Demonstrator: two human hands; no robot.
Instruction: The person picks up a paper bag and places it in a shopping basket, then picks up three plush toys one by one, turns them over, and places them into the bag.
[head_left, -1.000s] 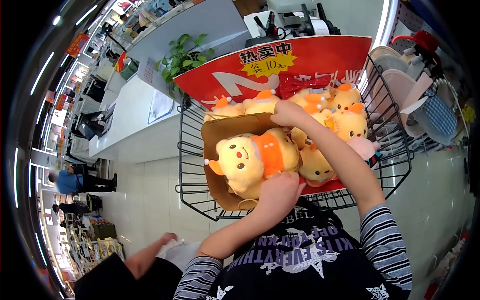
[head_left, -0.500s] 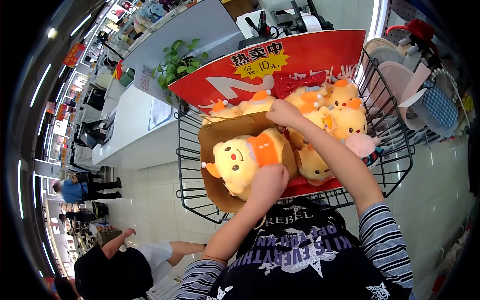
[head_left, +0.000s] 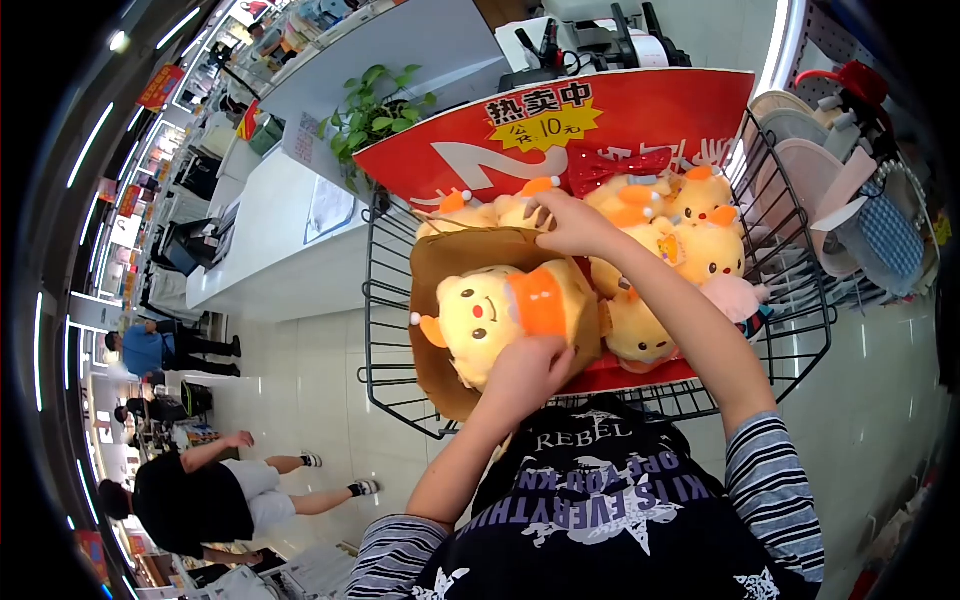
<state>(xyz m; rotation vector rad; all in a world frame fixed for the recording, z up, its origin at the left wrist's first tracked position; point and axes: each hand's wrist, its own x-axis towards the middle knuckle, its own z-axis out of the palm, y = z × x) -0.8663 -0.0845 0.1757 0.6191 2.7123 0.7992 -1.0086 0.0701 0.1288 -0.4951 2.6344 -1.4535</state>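
Note:
A brown paper bag [head_left: 433,378] lies tilted in a black wire basket, its mouth toward the left. Inside it sits a yellow plush toy [head_left: 470,310] with an orange top and a red nose. My left hand [head_left: 530,365] is closed on the bag's near edge, beside the toy's orange top; its fingertips are partly hidden. At the far edge of the bag is my right hand [head_left: 578,225], its fingers loosened and apart near the rim. More yellow plush toys [head_left: 712,255] fill the basket to the right.
The wire basket [head_left: 800,290] has a red sign [head_left: 640,110] along its back. A red sequined bow [head_left: 615,168] lies below the sign. Beyond stand a white counter [head_left: 270,245] and a potted plant [head_left: 375,120]. Slippers [head_left: 870,220] hang at right; a person [head_left: 190,500] walks at lower left.
My right hand has loosened from a closed grip at the bag's rim. The left hand stays at the near edge. The view has shifted slightly, and the person at lower left has stepped along.

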